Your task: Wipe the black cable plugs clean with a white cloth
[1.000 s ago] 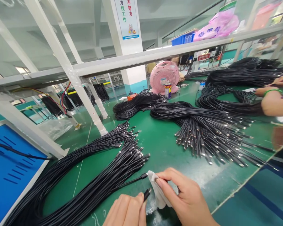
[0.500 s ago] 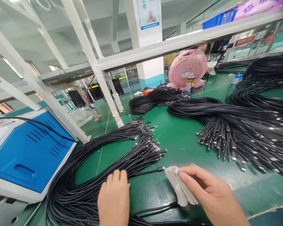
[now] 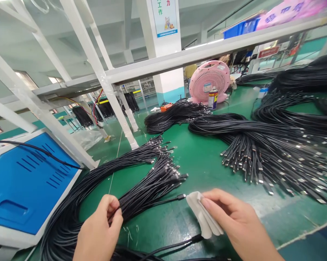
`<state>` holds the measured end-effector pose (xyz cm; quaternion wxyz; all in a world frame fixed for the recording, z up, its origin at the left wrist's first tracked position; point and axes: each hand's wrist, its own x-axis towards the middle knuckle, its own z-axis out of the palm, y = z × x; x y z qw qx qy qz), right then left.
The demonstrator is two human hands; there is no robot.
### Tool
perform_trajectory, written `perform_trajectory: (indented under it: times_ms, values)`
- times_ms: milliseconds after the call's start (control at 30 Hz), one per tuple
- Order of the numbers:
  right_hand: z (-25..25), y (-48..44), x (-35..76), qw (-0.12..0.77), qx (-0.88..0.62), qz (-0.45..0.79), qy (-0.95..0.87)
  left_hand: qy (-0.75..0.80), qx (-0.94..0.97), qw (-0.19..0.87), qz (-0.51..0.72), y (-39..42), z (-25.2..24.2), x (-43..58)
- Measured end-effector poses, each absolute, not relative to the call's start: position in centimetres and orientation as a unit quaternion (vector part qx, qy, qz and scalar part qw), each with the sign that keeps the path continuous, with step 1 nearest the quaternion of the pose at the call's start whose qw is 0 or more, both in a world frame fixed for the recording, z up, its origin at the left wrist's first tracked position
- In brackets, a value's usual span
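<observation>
My left hand [image 3: 102,226] is pinched on a black cable [image 3: 149,203] that lies at the near edge of a long bundle of black cables [image 3: 141,170] on the green bench [image 3: 204,159]. That cable's plug end [image 3: 181,197] lies just left of a folded white cloth [image 3: 201,214]. My right hand [image 3: 234,221] holds the cloth between thumb and fingers, close to the plug. Another black cable [image 3: 176,244] runs across the bench under my right hand.
A blue and white machine [image 3: 24,185] stands at the left. White frame posts [image 3: 103,79] rise behind the bundle. More cable heaps [image 3: 264,145] cover the right side. A pink fan [image 3: 208,79] and a spray can [image 3: 212,98] stand at the back.
My left hand, flat on the bundle half a second ago, has closed on one cable. A second ago it held a plug end near the cloth. The view has swung left.
</observation>
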<state>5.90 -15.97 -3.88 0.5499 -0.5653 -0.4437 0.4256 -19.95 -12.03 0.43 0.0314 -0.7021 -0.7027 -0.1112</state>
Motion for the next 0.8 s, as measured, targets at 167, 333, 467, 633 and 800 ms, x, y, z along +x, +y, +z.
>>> perform_trajectory:
  times_ms: [167,333,467,633,800]
  values:
    - [-3.7,-15.6,5.5,0.547,-0.557,0.413,-0.470,-0.665,-0.732,-0.119,-0.082,-11.6,2.4,-16.4]
    - [-3.7,-15.1,5.8,0.550,-0.554,0.429,-0.455,-0.560,-0.780,-0.232,-0.154,-11.8,2.8,-11.6]
    - [-3.8,-15.1,5.9,0.577,-0.509,0.503,-0.394,-0.465,-0.823,-0.230,-0.230,-12.0,1.8,-10.6]
    - [-4.2,-15.4,4.7,0.636,-0.451,0.536,-0.323,-0.445,-0.808,-0.239,-0.302,-12.0,0.2,-11.1]
    - [-3.8,-15.2,4.3,0.618,-0.457,0.521,-0.372,-0.419,-0.827,-0.251,-0.277,-12.5,-0.2,-11.0]
